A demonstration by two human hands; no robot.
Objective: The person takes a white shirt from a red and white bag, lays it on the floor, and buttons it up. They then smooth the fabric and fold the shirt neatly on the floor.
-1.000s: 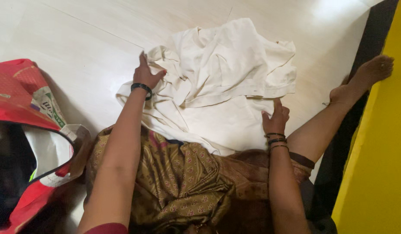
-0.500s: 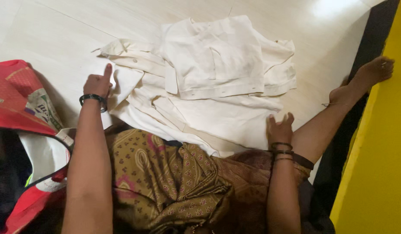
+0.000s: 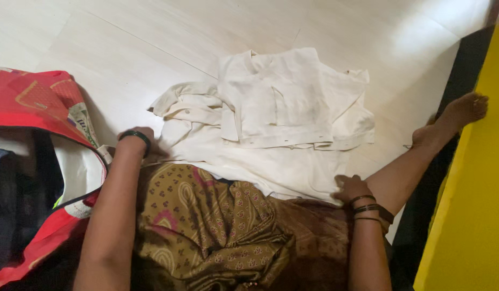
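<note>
A: Where does the cream shirt (image 3: 281, 134) lie?

B: Spread on the pale floor (image 3: 125, 59) in the middle of the frame, its near hem against the person's patterned brown skirt (image 3: 217, 226). One part is folded over on top, toward the upper centre, and a sleeve trails out to the left

A: And the hands?

B: The left hand (image 3: 144, 144) sits at the shirt's lower-left edge, just beside the red bag (image 3: 39, 108); the wrist and black bangle cover most of it, so I cannot tell whether it pinches the cloth or only presses it. The right hand (image 3: 349, 186) is at the lower-right hem with fingers curled down onto the fabric, seemingly clenched on the edge

A: What could go wrong from here?

B: I judge that a pull on the near hem could drag the whole garment, so the folded part on top would slide or fall open. If the left hand has no real hold, an uneven tug from the right would skew the cloth. The hem could also catch under the skirt, and the loose sleeve might snag on the open bag's rim at the left
</note>
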